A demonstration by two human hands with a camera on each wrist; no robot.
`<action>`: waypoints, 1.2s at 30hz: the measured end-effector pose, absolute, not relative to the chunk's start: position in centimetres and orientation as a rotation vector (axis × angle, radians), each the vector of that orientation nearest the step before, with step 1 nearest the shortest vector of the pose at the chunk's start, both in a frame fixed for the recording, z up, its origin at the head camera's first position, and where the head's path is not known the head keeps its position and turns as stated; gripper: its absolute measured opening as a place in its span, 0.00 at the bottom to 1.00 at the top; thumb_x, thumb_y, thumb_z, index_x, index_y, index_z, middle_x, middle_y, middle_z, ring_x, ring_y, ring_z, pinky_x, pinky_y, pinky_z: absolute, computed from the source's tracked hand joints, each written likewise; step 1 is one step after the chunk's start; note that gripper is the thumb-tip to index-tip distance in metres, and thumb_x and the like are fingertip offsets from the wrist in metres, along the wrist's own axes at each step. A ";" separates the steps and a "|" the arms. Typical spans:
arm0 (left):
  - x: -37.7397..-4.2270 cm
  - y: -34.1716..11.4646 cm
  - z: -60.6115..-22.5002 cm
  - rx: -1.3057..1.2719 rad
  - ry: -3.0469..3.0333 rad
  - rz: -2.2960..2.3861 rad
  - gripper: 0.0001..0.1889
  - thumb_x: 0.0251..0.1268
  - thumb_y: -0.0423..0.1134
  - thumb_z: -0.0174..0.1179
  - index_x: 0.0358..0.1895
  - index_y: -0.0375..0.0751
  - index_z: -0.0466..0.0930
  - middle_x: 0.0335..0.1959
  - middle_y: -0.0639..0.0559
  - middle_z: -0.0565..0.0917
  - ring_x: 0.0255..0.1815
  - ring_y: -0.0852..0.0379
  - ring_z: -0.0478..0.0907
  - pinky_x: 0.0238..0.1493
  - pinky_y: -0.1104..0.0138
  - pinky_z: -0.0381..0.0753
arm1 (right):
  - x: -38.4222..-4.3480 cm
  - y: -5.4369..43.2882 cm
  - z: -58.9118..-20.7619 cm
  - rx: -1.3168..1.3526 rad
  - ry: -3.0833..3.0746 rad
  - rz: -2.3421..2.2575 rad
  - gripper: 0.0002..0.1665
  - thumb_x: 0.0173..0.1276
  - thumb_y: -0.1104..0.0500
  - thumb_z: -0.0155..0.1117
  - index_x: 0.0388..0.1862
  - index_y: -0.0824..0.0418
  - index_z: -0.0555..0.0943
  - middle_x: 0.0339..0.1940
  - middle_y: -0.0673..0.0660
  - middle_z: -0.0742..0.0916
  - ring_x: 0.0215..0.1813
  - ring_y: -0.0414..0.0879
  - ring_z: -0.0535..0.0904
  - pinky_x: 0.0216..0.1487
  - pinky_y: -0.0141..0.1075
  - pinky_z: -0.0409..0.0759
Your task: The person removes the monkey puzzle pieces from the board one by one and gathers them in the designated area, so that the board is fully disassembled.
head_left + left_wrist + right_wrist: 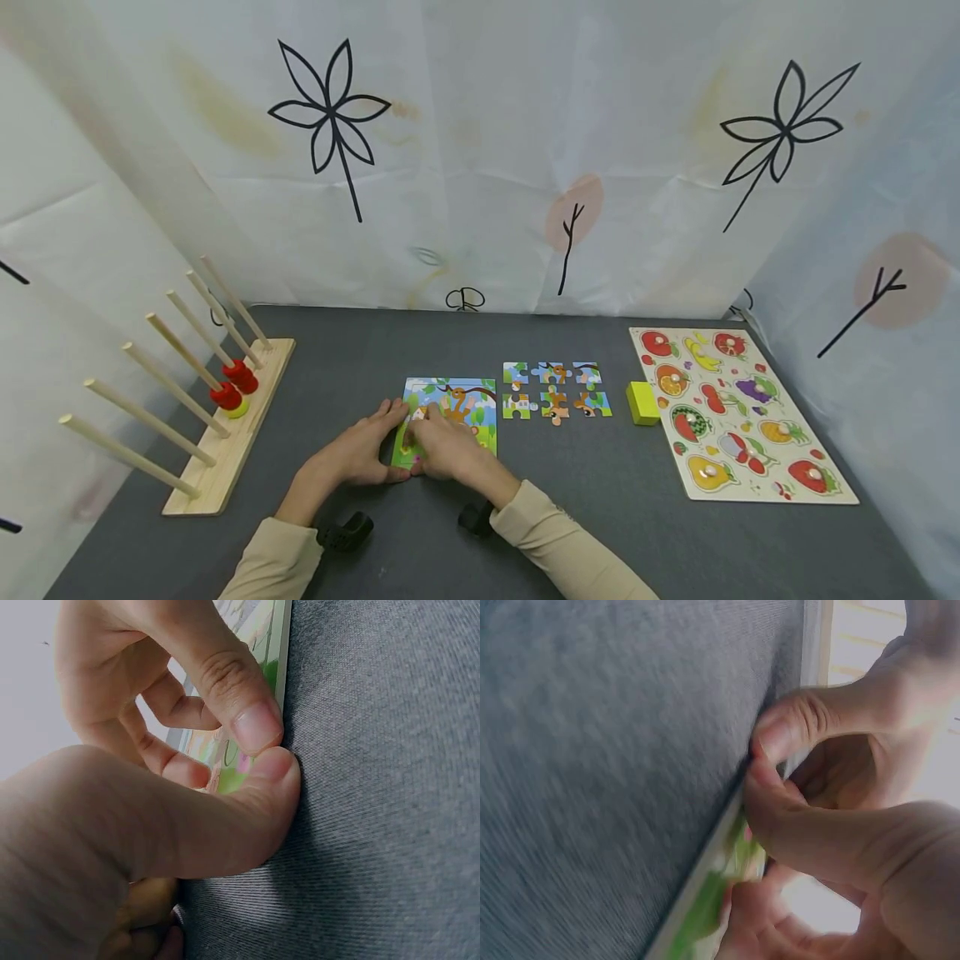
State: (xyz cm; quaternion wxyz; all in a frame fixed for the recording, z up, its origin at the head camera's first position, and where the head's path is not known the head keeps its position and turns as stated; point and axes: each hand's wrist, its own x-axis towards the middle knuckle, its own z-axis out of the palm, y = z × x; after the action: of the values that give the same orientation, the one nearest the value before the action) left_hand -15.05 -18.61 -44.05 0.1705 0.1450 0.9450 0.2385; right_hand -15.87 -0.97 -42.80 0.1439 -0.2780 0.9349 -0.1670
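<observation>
A jigsaw puzzle with a monkey picture lies flat on the dark grey cloth, in front of me. My left hand holds it at the left side, thumb at the near edge and fingers along the upper left. Bent over the lower half of the puzzle, my right hand touches its face with curled fingers. In the left wrist view, both thumbs meet at the near edge. Whether the right fingers pinch a piece is hidden. Several loose puzzle pieces lie in two rows right of the puzzle.
On the left stands a wooden peg rack with red rings and a yellow ring. A yellow block touches the left edge of a fruit peg board on the right. A white printed curtain borders the table.
</observation>
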 end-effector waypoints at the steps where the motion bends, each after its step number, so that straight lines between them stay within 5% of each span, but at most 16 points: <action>1: -15.0 -18.6 -44.1 0.413 2.686 0.678 0.55 0.52 0.49 0.79 0.81 0.36 0.56 0.81 0.29 0.55 0.79 0.23 0.55 0.70 0.32 0.65 | -15.8 -0.9 -42.8 -0.802 2.691 -0.500 0.19 0.62 0.58 0.78 0.52 0.51 0.87 0.53 0.55 0.80 0.34 0.41 0.75 0.29 0.33 0.74; 17: -15.1 -18.5 -44.1 0.422 2.690 0.681 0.55 0.52 0.48 0.79 0.80 0.36 0.57 0.81 0.30 0.56 0.81 0.26 0.54 0.73 0.34 0.63 | -15.9 -0.4 -42.8 -0.733 2.783 -0.457 0.38 0.55 0.46 0.83 0.63 0.55 0.82 0.53 0.57 0.80 0.40 0.45 0.81 0.32 0.38 0.81; 36: -14.9 -18.6 -44.2 0.431 2.698 0.685 0.53 0.52 0.48 0.79 0.80 0.37 0.59 0.82 0.30 0.55 0.80 0.24 0.55 0.71 0.32 0.63 | -16.1 -0.1 -42.9 -0.874 2.711 -0.466 0.32 0.61 0.50 0.80 0.65 0.50 0.82 0.53 0.52 0.82 0.49 0.41 0.79 0.41 0.34 0.80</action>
State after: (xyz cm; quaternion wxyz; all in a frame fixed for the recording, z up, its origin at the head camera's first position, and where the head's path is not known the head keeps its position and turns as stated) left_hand -14.95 -18.60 -44.16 0.1617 0.1511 0.9452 0.2400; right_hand -16.10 -0.09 -42.89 0.1273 -0.3002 0.9317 -0.1602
